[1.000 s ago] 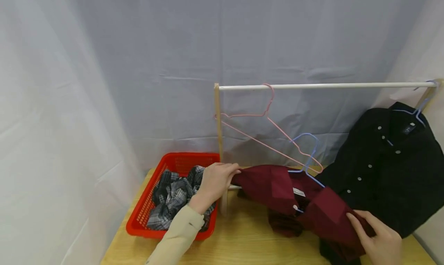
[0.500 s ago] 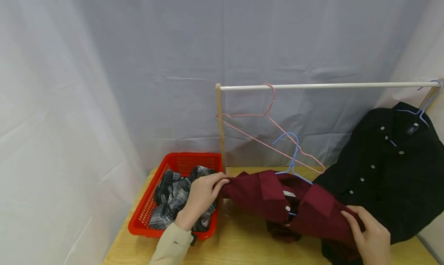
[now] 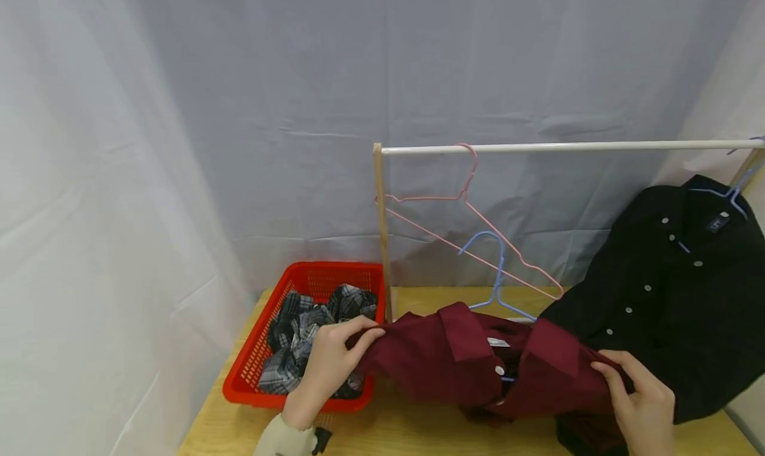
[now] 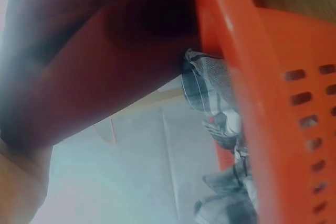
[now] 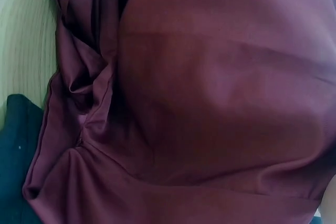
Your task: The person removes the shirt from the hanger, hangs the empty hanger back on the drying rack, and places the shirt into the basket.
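A maroon collared shirt [image 3: 418, 356] is stretched between both hands low over the table, its collar and a white button facing up. My left hand [image 3: 335, 356] pinches one shoulder between thumb and fingers, beside the red basket. The opposite shoulder is pinched by my right hand [image 3: 642, 399]. Out of the collar rises the hook of a blue hanger [image 3: 499, 270]; most of its body is hidden inside the shirt. Maroon cloth [image 5: 210, 103] fills the right wrist view. In the left wrist view the shirt [image 4: 115, 51] hangs next to the basket.
A red plastic basket [image 3: 239, 370] with crumpled plaid cloth [image 3: 305, 330] stands on the wooden table [image 3: 209, 416] at left. Behind the shirt is a rack with a white rail [image 3: 568, 147]. A tilted pink hanger [image 3: 430, 198] and a black shirt [image 3: 669, 297] hang from it.
The maroon shirt and its blue hanger have shifted left and toward the person. My left hand has come down and left, in front of the basket; the right hand has moved slightly left.
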A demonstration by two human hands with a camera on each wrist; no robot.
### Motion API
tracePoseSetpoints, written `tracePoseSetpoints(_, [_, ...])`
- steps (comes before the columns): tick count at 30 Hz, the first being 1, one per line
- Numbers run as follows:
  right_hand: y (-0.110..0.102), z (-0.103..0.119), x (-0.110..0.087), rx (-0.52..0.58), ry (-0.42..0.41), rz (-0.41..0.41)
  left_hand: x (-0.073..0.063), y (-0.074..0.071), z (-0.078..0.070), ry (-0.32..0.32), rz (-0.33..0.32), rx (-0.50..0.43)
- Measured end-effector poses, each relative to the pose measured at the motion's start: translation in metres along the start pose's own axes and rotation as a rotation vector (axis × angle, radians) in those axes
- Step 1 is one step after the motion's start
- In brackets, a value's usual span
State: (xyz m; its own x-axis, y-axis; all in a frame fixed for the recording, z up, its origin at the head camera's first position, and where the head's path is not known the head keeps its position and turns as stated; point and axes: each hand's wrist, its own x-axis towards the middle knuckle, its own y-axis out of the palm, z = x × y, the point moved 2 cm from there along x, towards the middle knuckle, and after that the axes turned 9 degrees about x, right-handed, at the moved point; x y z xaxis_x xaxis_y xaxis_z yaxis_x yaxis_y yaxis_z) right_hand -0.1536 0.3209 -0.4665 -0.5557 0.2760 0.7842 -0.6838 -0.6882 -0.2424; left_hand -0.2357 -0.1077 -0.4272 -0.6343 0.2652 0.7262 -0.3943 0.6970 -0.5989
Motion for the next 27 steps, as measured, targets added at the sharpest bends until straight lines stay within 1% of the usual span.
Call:
tracePoseSetpoints(3, [0.002, 0.002, 0.001, 0.010, -0.006, 0.014, -0.006, -0.003, 0.003, -0.014, -0.006, -0.012])
tracePoseSetpoints(7, [0.003, 0.005, 0.002, 0.017, -0.018, 0.004, -0.016, -0.006, 0.011, -0.065, 0.022, -0.022])
tracePoseSetpoints(10, [0.003, 0.005, 0.003, 0.013, -0.027, -0.021, -0.023, -0.007, 0.017, -0.101, 0.052, -0.026])
tracePoseSetpoints(13, [0.002, 0.005, 0.003, 0.005, -0.031, -0.055, -0.029, -0.008, 0.020, -0.107, 0.066, -0.012])
tracePoseSetpoints(16, [0.000, 0.005, 0.004, 0.001, -0.016, -0.064, -0.033, -0.007, 0.021, -0.099, 0.079, 0.036])
tracePoseSetpoints(18, [0.000, 0.006, 0.004, 0.004, 0.009, -0.039, -0.034, -0.005, 0.019, -0.094, 0.105, 0.081])
tracePoseSetpoints(22, [0.004, 0.009, 0.006, 0.015, 0.028, 0.022, -0.035, -0.003, 0.013, -0.091, 0.159, 0.200])
tracePoseSetpoints(25, [0.006, 0.011, 0.007, 0.021, 0.038, 0.055, -0.034, -0.003, 0.010, -0.074, 0.155, 0.267])
tracePoseSetpoints(27, [0.009, 0.013, 0.008, 0.027, 0.029, 0.087, -0.032, -0.003, 0.007, -0.033, 0.144, 0.274])
